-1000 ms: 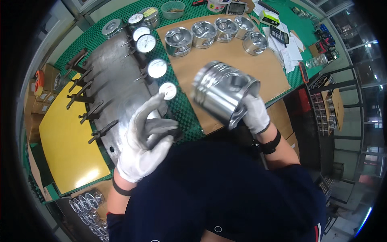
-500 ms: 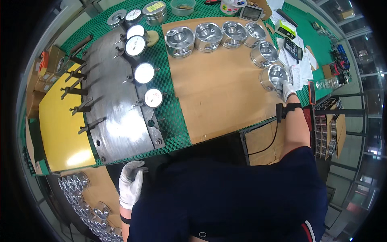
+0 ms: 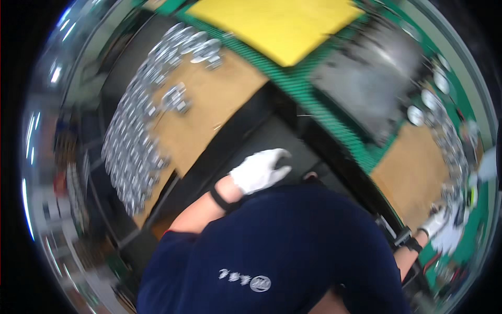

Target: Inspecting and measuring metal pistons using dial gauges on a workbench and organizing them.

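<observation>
My left hand (image 3: 260, 170), in a white glove, hangs over the dark gap between two work surfaces. Its thumb and fingers are apart with nothing between them. Far to the right, my right hand (image 3: 434, 224), also gloved, is at the end of a curved row of metal pistons (image 3: 454, 152) on a brown cardboard sheet (image 3: 410, 172). Motion blur hides whether its fingers grip the nearest piston. On the left, many shiny pistons (image 3: 130, 141) stand packed on another cardboard sheet (image 3: 209, 104). One small group of pistons (image 3: 175, 98) sits apart from them.
A grey metal plate (image 3: 366, 78) with dial gauges (image 3: 415, 115) lies on the green mesh-covered bench (image 3: 300, 86). Beyond it is a yellow sheet (image 3: 282, 26). Papers (image 3: 448, 239) lie beside my right hand. The bench's dark edge runs diagonally between my hands.
My view has swung to the left, bringing the packed pistons into sight. My left hand has risen away from my body with its fingers spread. The right hand stays by the row's end.
</observation>
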`<state>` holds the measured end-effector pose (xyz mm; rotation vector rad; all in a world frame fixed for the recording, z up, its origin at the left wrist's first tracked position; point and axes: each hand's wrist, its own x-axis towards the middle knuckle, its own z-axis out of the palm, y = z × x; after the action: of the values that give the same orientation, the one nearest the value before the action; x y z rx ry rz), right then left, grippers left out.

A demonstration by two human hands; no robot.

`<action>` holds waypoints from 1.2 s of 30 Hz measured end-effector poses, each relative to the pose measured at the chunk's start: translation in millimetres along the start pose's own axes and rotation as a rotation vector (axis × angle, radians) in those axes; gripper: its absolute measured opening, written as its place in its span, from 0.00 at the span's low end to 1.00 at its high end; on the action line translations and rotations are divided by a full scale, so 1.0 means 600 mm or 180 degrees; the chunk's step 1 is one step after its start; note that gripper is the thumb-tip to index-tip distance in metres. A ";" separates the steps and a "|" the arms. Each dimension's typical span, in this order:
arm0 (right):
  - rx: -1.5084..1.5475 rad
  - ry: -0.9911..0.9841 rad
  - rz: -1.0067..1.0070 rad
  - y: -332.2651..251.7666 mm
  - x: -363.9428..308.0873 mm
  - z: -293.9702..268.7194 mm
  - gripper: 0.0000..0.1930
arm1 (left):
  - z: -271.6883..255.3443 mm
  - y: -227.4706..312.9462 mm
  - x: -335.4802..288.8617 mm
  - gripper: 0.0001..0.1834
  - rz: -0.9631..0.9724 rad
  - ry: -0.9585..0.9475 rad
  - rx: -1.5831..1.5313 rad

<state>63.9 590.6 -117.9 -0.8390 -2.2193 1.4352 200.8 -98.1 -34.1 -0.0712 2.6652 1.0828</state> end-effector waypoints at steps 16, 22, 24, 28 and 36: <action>-0.0513 -0.4325 -0.4237 -0.451 -0.894 0.654 0.18 | 0.097 -0.283 -0.619 0.17 -0.2514 0.2185 -0.1573; -0.1537 -0.5467 -0.5253 -0.510 -1.174 0.754 0.29 | 0.165 -0.290 -0.675 0.19 -0.3213 0.2896 -0.2095; -0.1293 -0.5716 -0.5446 -0.500 -1.245 0.811 0.30 | 0.171 -0.287 -0.681 0.21 -0.3449 0.3022 -0.2358; -0.1385 -0.6130 -0.6142 -0.494 -1.397 0.927 0.32 | 0.146 -0.284 -0.680 0.22 -0.3884 0.3195 -0.2357; -0.2324 -0.6373 -0.5491 -0.376 -1.561 1.098 0.35 | 0.013 -0.299 -0.620 0.22 -0.4244 0.3230 -0.2529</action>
<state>318.9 -547.1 -172.7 2.8950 -2.3538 -0.0175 587.0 -241.6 -64.6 -2.5534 1.5859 1.5366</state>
